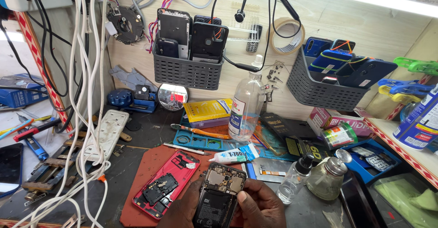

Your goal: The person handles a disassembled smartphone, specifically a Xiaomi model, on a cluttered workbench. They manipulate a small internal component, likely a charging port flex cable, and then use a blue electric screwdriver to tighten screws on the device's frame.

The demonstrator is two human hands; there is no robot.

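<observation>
Both my hands hold an opened phone (218,195) with its back off, showing a dark battery and the circuit board at its top end. My left hand (181,210) cradles it from the left side and below. My right hand (261,205) grips its right edge with the thumb pressed on the battery. A red phone back cover (162,183) with a black inner piece lying on it rests just left of my left hand, on a reddish-brown work mat (137,191). A small glue tube (232,155) lies beyond the phone.
A clear plastic bottle (246,104), a small dropper bottle (295,177) and a glass dispenser (326,177) stand to the right. Two grey baskets (188,71) (315,87) of phones hang on the wall. White cables (86,118) dangle at left over a power strip (107,133).
</observation>
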